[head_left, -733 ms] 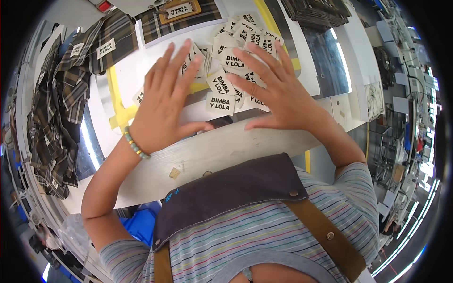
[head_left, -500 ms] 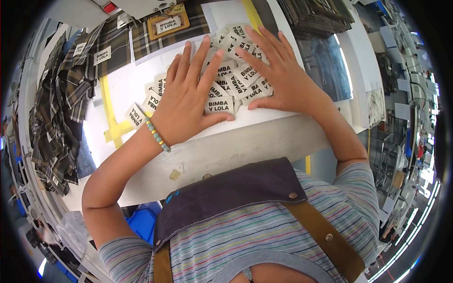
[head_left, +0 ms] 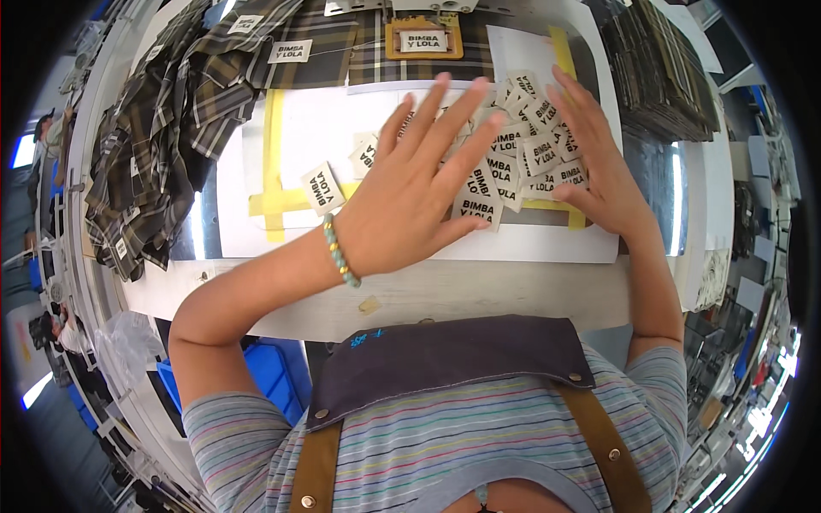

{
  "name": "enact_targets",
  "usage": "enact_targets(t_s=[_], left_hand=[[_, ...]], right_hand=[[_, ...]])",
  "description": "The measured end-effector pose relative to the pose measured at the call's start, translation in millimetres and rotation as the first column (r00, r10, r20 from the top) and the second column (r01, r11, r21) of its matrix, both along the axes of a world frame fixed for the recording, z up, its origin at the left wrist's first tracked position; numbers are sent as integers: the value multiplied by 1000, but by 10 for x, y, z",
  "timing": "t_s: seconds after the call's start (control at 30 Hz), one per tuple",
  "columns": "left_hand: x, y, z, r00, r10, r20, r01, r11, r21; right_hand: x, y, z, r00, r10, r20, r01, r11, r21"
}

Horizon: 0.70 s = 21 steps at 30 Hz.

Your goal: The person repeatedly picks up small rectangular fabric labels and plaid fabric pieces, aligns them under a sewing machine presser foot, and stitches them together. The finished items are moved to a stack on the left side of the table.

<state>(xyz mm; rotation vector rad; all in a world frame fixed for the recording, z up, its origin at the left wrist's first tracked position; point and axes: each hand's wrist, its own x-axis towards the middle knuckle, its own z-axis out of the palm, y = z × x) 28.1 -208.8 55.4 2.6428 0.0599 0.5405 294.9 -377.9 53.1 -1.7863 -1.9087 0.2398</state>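
Note:
A heap of cream fabric labels (head_left: 500, 175) with black print lies on the white work surface. My left hand (head_left: 398, 201), wearing a beaded bracelet (head_left: 336, 248), spreads palm down over the left side of the heap, its fingers apart and covering several labels. At the heap's right edge is my right hand (head_left: 605, 175), open, with its thumb beside the labels and its fingers pointing away from me. Neither hand grips anything. One single label (head_left: 322, 188) lies left of my left wrist, by the yellow tape.
Beyond the heap, a yellow frame (head_left: 423, 40) with a label inside sits on plaid fabric under a machine. Loose plaid pieces (head_left: 162, 128) hang at the left, some bearing labels. Stacked dark plaid panels (head_left: 663, 73) stand at the right. Yellow tape (head_left: 273, 145) marks the white surface.
The whole view has swung, so the table appears farther right. My right hand has shifted to the heap's right edge, uncovering more labels there. Both hands remain open.

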Motion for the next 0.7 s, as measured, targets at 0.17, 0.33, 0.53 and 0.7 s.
enact_targets(t_s=[0.17,0.33,0.53,0.7], left_hand=[[-232,40,-132,986,152,-70,-147,986,72],[-116,197,-273,984,170,-47,-169,985,26],[435,91,-349,995,-63,71,66,997,-34],[575,-15,-252,999,28,30,-33,982,186]], right_hand=[[-78,69,-43,998,-25,54,26,999,-28],[-182,102,-20,984,-4,176,12,999,-45],[-232,133,-90,996,-25,86,28,999,-29],[-179,152,-112,1000,21,13,-21,999,30]])
